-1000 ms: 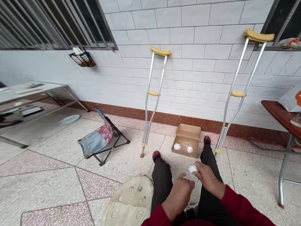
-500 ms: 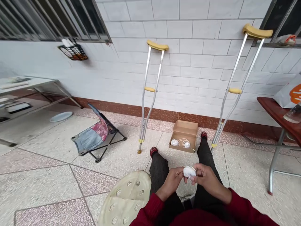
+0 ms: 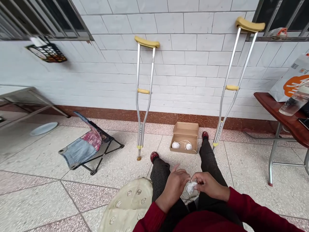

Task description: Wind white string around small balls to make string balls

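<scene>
Between my legs, in the head view, I hold a ball of white yarn. My left hand is closed at the ball's left side, its fingers bent and partly hiding one another. My right hand grips the ball from the right, thumb and fingertips on the strands near its top. A short strand stands up between the two hands. On the floor ahead, an open cardboard box has two more white yarn balls in it, with a loose strand looping between them.
Two crutches lean against the tiled wall. A folding chair stands at the left, near a pale plate. Beside my left leg is a round, holed stool top. A red table at the right carries a bag and bottle.
My fingers have shifted on the yarn ball; it has turned and sits slightly lower, with a strand now lifted between my hands. The whole view has swung a little to the right.
</scene>
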`<state>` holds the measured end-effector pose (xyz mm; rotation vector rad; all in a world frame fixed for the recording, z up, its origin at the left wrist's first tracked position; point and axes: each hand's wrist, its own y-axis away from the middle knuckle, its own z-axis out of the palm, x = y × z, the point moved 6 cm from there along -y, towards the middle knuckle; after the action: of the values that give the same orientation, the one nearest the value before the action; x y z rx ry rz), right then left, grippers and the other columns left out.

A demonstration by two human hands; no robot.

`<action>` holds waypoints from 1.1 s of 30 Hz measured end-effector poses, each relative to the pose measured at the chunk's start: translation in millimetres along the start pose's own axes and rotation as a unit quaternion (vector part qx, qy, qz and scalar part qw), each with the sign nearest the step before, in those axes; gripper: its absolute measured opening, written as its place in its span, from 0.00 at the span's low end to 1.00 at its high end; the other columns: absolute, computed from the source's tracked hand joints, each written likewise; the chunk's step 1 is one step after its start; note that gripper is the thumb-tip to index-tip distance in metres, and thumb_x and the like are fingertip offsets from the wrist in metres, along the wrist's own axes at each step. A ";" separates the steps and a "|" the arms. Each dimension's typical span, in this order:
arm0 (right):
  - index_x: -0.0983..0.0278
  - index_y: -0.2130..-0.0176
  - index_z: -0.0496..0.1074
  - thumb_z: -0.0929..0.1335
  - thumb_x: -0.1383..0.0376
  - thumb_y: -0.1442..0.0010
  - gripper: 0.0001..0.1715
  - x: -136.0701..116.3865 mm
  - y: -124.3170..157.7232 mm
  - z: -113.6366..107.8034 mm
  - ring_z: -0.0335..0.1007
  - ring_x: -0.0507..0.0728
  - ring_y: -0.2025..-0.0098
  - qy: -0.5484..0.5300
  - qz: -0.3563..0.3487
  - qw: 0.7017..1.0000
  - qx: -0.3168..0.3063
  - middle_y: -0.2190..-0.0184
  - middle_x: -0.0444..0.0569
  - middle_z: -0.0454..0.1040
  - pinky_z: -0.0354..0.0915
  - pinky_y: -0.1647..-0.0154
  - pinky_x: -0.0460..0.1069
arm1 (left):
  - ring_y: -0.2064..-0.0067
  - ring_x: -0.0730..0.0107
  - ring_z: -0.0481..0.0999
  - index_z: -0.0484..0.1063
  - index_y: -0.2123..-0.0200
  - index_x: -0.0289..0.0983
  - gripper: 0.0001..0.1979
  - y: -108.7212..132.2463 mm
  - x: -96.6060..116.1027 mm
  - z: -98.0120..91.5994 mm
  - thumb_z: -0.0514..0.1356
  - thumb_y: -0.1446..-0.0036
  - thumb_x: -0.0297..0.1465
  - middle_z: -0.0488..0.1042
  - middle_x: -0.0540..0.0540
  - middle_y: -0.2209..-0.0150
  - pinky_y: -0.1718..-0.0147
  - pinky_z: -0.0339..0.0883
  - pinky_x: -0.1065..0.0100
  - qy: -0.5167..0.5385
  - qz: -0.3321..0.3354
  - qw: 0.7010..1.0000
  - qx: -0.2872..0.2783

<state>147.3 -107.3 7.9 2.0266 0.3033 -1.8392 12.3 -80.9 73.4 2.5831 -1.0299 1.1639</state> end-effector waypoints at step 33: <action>0.64 0.65 0.70 0.75 0.58 0.53 0.18 -18.5 -22.7 -28.6 0.65 0.51 0.75 -0.201 -0.007 0.968 0.150 0.72 0.45 0.72 0.62 0.72 0.47 | 0.67 0.69 0.72 0.73 0.78 0.35 0.21 31.5 -32.7 79.6 0.49 0.35 0.33 0.73 0.50 0.76 0.59 0.60 0.71 0.104 -0.097 0.989 -0.038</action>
<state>161.8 -73.0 25.0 1.7654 -0.0803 -2.3630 26.0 -117.0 -9.8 2.3783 -0.7476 1.2824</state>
